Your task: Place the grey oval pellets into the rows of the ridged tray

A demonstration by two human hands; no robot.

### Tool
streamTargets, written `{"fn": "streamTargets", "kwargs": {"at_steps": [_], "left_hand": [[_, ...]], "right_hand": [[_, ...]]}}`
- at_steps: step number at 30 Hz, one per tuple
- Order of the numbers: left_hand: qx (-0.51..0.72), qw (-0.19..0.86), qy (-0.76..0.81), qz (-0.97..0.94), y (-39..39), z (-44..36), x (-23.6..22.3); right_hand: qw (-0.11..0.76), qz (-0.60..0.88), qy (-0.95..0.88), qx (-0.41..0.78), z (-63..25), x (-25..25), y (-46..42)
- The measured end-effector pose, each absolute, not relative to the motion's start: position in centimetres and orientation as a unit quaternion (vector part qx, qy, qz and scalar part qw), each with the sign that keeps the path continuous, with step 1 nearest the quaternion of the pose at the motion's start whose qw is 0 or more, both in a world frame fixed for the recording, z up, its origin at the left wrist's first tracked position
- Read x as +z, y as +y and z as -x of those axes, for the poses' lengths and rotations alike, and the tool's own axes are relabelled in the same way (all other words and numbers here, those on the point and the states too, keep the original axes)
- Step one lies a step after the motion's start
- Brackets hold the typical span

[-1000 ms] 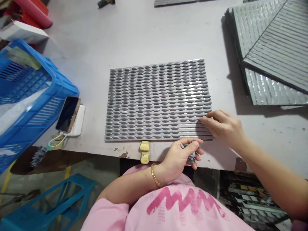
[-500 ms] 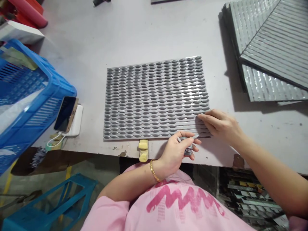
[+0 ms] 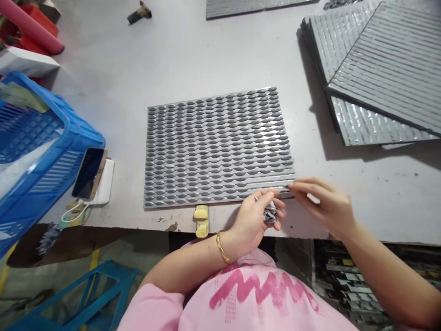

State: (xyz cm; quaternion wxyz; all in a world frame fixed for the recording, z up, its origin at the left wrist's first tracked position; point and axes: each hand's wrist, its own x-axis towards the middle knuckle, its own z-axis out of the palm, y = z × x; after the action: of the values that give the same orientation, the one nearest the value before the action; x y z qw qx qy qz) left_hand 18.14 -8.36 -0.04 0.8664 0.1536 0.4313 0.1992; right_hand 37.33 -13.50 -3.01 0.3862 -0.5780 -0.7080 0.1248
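A grey panel (image 3: 206,149) lies flat on the table, covered with rows of pointed oval pieces; bare grooves show at its lower right. My left hand (image 3: 251,221) rests by the panel's lower edge, fingers curled round a bunch of small grey pieces (image 3: 270,213). Just right of it, my right hand (image 3: 327,202) pinches one small dark piece (image 3: 288,186) between thumb and forefinger at the panel's lower right edge. Its other fingers are slightly blurred.
Ribbed grey panels (image 3: 386,69) are stacked at the right, another panel (image 3: 255,7) at the back. At left stand a blue basket (image 3: 77,131) and a phone (image 3: 89,172) on a white block. A yellow block (image 3: 201,220) sits at the table's front edge.
My right hand has moved from the panel's right edge down toward my left hand and now pinches a piece there. My left hand still holds its bunch. The view has shifted slightly.
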Motion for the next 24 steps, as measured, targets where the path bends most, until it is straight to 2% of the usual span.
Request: {"fn": "streamTargets", "kwargs": {"at_steps": [5,11,19,24], "left_hand": [[0.169,0.879,0.427,-0.131,-8.3,-17.6,0.3],[0.150,0.882,0.417,-0.162,-8.4,-17.5,0.2],[0.151,0.878,0.410,-0.194,-8.8,-18.0,-0.4],[0.161,0.865,0.437,-0.188,-8.6,-17.8,-0.4]], "right_hand": [[0.317,0.614,-0.721,0.054,-40.7,-4.2,-10.9],[0.261,0.590,-0.763,0.033,-41.6,-4.6,-10.0],[0.266,0.570,-0.777,0.035,-41.5,-4.5,-9.5],[0.240,0.560,-0.793,0.012,-41.6,-4.4,-9.4]]}}
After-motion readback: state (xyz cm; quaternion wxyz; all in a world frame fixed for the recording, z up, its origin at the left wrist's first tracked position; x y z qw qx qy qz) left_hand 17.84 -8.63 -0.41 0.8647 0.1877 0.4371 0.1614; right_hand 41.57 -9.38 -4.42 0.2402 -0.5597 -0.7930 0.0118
